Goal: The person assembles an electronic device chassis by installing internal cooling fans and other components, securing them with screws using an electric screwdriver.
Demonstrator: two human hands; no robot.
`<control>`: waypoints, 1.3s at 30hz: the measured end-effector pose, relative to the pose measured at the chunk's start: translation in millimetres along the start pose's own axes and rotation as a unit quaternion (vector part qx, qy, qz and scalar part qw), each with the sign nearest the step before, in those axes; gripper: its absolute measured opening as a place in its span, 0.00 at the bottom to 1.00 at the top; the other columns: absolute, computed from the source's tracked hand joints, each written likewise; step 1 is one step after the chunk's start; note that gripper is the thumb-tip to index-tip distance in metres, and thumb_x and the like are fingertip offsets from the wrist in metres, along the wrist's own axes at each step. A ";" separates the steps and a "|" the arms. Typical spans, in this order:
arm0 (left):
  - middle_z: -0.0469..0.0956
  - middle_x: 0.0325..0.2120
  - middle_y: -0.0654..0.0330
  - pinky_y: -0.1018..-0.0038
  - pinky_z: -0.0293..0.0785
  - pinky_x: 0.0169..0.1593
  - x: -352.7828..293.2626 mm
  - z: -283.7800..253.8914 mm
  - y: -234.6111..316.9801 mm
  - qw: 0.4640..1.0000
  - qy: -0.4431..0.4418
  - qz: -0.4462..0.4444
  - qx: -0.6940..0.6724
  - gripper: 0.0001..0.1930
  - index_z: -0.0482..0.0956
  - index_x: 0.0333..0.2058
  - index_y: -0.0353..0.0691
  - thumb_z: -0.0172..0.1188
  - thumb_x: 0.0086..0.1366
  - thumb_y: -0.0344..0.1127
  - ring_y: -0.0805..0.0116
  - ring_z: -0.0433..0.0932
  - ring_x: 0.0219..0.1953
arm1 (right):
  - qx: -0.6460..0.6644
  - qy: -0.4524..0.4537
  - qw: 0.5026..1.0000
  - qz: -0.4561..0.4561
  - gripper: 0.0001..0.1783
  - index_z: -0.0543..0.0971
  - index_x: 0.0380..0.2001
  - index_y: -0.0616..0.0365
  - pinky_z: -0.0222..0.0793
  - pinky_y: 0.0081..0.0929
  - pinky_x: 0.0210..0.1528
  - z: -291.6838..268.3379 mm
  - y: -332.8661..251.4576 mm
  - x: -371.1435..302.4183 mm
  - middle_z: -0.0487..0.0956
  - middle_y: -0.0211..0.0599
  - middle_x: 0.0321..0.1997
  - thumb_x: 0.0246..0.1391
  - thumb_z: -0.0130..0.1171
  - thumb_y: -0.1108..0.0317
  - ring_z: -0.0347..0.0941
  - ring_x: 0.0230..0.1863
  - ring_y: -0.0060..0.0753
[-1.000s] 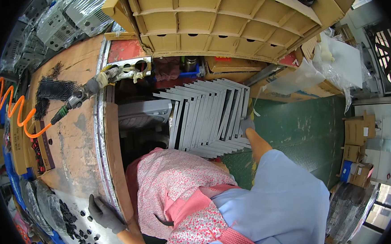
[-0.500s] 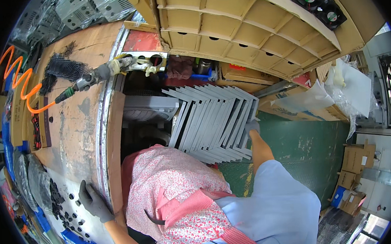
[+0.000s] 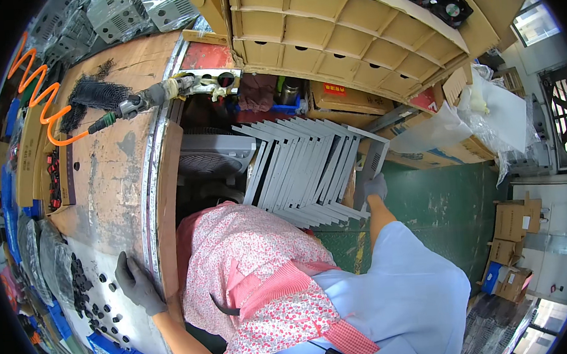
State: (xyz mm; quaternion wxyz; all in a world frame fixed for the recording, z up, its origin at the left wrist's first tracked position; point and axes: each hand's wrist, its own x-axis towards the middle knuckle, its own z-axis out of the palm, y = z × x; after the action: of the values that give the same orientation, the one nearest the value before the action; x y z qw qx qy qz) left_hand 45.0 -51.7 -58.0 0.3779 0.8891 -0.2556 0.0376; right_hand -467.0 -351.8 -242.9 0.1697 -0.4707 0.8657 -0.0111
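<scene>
Right hand [image 3: 376,187] curled around the near part of the outermost grey panel [image 3: 375,156], right of the panel stack [image 3: 299,169]; panel's long axis slants away from the body, slightly rightward; left hand [image 3: 138,284] farther off, resting on workbench [image 3: 106,194], fingers slightly parted.

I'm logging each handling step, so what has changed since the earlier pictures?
The right hand has drawn the end grey panel rightward, opening a gap between it and the stack of grey panels. The left hand stays on the bench, and the hand tool lies where it was.
</scene>
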 end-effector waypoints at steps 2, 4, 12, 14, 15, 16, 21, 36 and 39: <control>0.74 0.40 0.55 0.75 0.66 0.48 0.9 2.0 -2.2 1.000 -0.001 0.002 -0.008 0.13 0.73 0.45 0.30 0.51 0.63 0.29 0.66 0.72 0.42 | 0.021 0.020 1.000 0.004 0.18 0.71 0.38 0.60 0.66 0.42 0.47 -2.0 8.6 2.3 0.75 0.54 0.41 0.45 0.54 0.60 0.71 0.46 0.55; 0.74 0.40 0.55 0.75 0.66 0.48 -0.3 3.3 -2.7 1.000 -0.002 0.000 -0.015 0.13 0.73 0.45 0.31 0.51 0.63 0.29 0.67 0.72 0.42 | 0.095 0.043 0.995 0.007 0.17 0.71 0.37 0.60 0.66 0.42 0.45 -10.5 10.4 0.3 0.75 0.53 0.40 0.45 0.55 0.61 0.70 0.45 0.57; 0.73 0.39 0.55 0.77 0.67 0.47 0.1 -3.9 -9.1 0.991 0.010 -0.074 -0.108 0.13 0.73 0.44 0.31 0.51 0.63 0.29 0.69 0.71 0.42 | 0.142 0.067 0.983 -0.091 0.15 0.72 0.36 0.60 0.66 0.41 0.45 -26.3 0.1 -15.9 0.75 0.53 0.40 0.46 0.55 0.63 0.70 0.44 0.58; 0.75 0.37 0.55 0.76 0.68 0.46 -3.7 -6.8 5.7 0.999 0.026 -0.002 -0.040 0.11 0.75 0.41 0.31 0.53 0.62 0.30 0.68 0.73 0.40 | 0.165 0.090 0.965 -0.182 0.16 0.72 0.39 0.60 0.67 0.38 0.45 -28.8 1.8 -11.5 0.76 0.51 0.39 0.47 0.55 0.63 0.72 0.42 0.53; 0.75 0.36 0.55 0.76 0.69 0.45 -1.4 -8.5 12.2 0.999 0.023 0.006 -0.022 0.11 0.75 0.40 0.32 0.54 0.61 0.30 0.68 0.73 0.39 | 0.199 0.094 0.949 -0.227 0.16 0.73 0.40 0.62 0.67 0.35 0.45 -34.9 0.1 -12.9 0.77 0.50 0.38 0.48 0.55 0.65 0.74 0.41 0.48; 0.76 0.36 0.56 0.76 0.69 0.45 -3.2 -10.1 10.7 0.999 0.026 0.002 -0.040 0.10 0.75 0.40 0.32 0.54 0.61 0.30 0.68 0.73 0.38 | 0.237 0.060 0.945 -0.216 0.16 0.72 0.40 0.64 0.66 0.31 0.45 -54.2 -22.1 -34.4 0.77 0.46 0.37 0.49 0.55 0.67 0.73 0.40 0.40; 0.76 0.34 0.60 0.76 0.70 0.41 -5.1 -9.0 6.6 0.995 0.056 0.040 -0.069 0.10 0.76 0.40 0.34 0.56 0.59 0.30 0.71 0.74 0.36 | 0.310 -0.050 0.863 -0.395 0.15 0.71 0.43 0.67 0.65 0.22 0.45 -144.2 -111.4 -102.9 0.77 0.37 0.34 0.49 0.55 0.76 0.70 0.38 0.25; 0.68 0.48 0.48 0.65 0.65 0.54 -59.7 -139.8 34.3 0.848 0.109 -0.086 -0.511 0.44 0.56 0.57 0.29 0.58 0.53 0.58 0.60 0.70 0.50 | 0.086 -0.107 0.248 -0.959 0.11 0.74 0.37 0.56 0.69 0.36 0.26 -154.4 -354.6 -420.7 0.75 0.37 0.25 0.48 0.55 0.66 0.74 0.26 0.42; 0.68 0.46 0.48 0.64 0.66 0.54 -76.3 -150.5 15.9 0.852 0.116 -0.147 -0.489 0.42 0.55 0.57 0.30 0.62 0.45 0.42 0.59 0.71 0.47 | 0.196 -0.304 0.264 -0.894 0.14 0.75 0.38 0.57 0.70 0.32 0.37 -139.9 -383.8 -441.7 0.77 0.40 0.33 0.48 0.56 0.64 0.75 0.35 0.41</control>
State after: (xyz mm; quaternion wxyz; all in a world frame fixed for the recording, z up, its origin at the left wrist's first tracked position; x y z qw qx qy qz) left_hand -9.7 75.5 39.6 0.7916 0.6062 -0.0616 -0.0454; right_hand 22.4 -223.4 82.9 0.3908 -0.8683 -0.2458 -0.1815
